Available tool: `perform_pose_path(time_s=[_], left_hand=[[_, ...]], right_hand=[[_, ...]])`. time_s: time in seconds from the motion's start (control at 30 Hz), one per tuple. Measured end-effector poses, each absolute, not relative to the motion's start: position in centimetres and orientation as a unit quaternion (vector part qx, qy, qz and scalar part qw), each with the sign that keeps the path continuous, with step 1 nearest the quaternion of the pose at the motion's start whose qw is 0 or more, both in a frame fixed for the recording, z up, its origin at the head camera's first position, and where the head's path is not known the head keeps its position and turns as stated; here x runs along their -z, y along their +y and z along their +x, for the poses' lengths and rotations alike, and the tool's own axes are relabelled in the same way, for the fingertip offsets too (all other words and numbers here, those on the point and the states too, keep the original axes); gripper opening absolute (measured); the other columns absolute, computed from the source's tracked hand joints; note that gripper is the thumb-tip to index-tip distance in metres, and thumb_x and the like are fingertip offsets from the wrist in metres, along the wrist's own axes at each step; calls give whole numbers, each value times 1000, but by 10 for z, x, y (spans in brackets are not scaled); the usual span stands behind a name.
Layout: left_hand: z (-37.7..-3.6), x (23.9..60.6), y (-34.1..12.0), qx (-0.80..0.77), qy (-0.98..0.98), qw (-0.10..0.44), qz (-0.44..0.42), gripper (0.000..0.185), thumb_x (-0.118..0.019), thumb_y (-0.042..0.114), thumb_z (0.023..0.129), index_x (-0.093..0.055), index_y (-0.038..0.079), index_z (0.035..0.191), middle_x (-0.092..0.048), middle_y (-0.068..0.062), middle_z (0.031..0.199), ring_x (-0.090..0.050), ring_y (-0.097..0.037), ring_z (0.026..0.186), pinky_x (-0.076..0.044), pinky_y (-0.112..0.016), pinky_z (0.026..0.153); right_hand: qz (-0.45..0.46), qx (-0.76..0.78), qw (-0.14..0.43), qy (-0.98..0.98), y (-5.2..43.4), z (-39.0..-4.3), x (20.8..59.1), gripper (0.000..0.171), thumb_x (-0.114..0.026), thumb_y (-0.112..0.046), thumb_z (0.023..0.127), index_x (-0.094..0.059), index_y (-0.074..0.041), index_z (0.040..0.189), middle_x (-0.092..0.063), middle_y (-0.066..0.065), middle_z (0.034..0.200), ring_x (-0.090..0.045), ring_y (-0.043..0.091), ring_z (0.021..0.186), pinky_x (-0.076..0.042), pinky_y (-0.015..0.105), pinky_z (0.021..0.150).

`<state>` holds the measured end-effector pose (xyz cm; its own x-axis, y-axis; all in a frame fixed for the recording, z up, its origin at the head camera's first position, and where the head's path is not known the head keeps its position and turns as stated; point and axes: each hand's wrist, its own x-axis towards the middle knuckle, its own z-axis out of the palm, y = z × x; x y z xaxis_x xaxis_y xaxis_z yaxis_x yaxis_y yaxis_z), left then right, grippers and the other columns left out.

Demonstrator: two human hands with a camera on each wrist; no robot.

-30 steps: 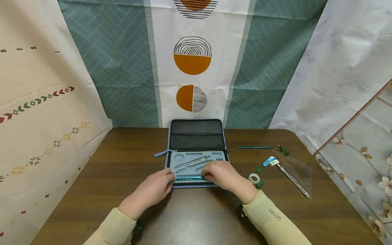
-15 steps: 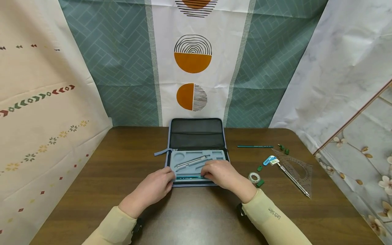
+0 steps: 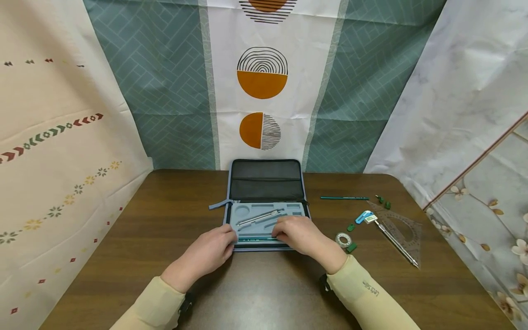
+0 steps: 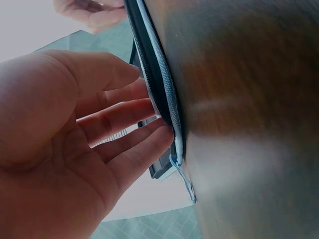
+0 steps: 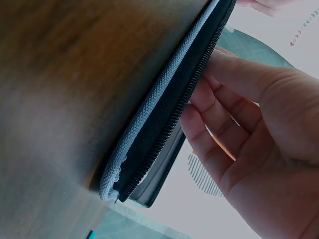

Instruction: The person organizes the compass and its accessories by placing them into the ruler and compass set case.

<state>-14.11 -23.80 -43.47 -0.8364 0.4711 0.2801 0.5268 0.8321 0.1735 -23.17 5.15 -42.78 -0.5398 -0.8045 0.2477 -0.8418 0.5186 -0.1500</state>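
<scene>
An open blue-grey zip case [image 3: 265, 183] lies at the middle of the brown table [image 3: 165, 220], lid folded back. Its grey foam tray [image 3: 247, 213] holds a metal compass [image 3: 261, 216], and a teal pencil [image 3: 256, 239] lies in the front slot. My left hand [image 3: 226, 239] rests on the tray's near-left corner, fingers fairly straight and touching the pencil's left end. My right hand [image 3: 285, 232] lies over the tray's near-right part, fingertips on the pencil's right end. The left wrist view shows the left hand [image 4: 144, 117] with fingers extended past the zip edge [image 4: 167, 89]. The right wrist view shows the right hand [image 5: 209, 94] likewise.
To the right of the case lie another teal pencil [image 3: 344, 198], a clear protractor set square [image 3: 406, 227], a metal pen [image 3: 397, 246], a blue sharpener [image 3: 363, 217], a tape roll [image 3: 342, 239] and small green pieces [image 3: 351, 248]. Patterned cloths hang around the table.
Both hands and the pencil stay where they were. Only the head view has shifted a little.
</scene>
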Motion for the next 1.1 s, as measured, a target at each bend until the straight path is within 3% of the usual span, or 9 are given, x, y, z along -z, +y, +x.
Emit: perform_pose_path(time_s=[0.47,1.1], left_hand=[[-140,434,-237,125,-953,109,-255,12,-81,0,96,-78,6,106,-67,-3,101,-66,-18,89,-62,-37,82],[-139,438,-238,126,-947,124,-267,10,-80,0,97,-77,8,103,-65,-1,99,-66,-18,88,-61,-35,78]], right_hand=[[479,-131,85,-864,52,-234,431,12,-87,-6,95,-85,-17,99,-75,-7,96,-73,14,87,-61,34,78],[473,-140,77,-866,52,-231,431,12,-86,-6,96,-84,-16,103,-75,-6,102,-73,14,91,-61,35,79]])
